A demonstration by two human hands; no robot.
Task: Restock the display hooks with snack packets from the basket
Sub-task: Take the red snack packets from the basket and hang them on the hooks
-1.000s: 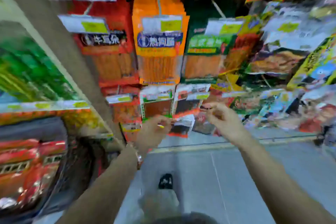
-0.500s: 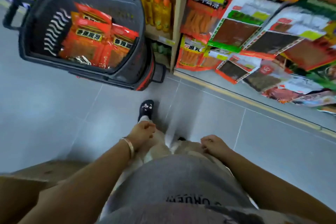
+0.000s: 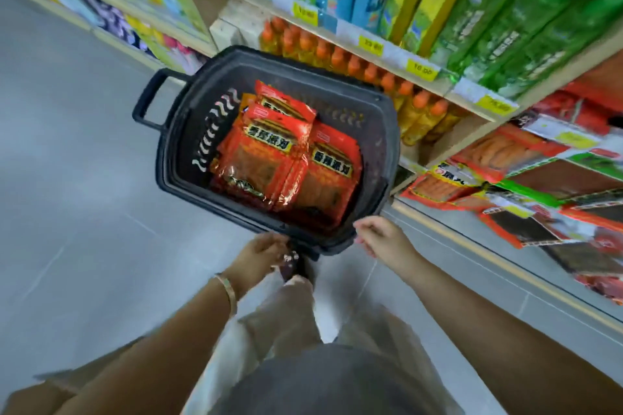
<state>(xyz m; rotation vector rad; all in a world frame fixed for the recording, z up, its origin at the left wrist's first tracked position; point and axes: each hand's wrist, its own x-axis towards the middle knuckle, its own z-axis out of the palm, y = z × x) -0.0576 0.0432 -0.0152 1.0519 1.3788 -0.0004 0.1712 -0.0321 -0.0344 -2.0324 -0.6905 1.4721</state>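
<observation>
A black plastic basket [image 3: 175,131] stands on the grey floor in front of me. Inside it lie several red-orange snack packets [image 3: 266,152] with black-and-yellow labels, stacked flat. My left hand [image 3: 261,254] hovers just below the basket's near rim, fingers loosely curled and holding nothing. My right hand [image 3: 381,236] reaches toward the near right corner of the rim, fingers relaxed, empty. Hanging snack packets on display hooks [image 3: 526,185] show at the right.
Wooden shelves [image 3: 371,40] with orange-capped bottles, green and blue packs run behind the basket. The basket's pull handle [image 3: 148,101] sticks out to the left. My foot in a dark shoe [image 3: 296,266] is just under the basket's near edge. Grey tiled floor lies to the left.
My view swung from the hooks down to the basket. Both hands dropped from the display, then rose from my lap toward the basket's near rim, which is closer now.
</observation>
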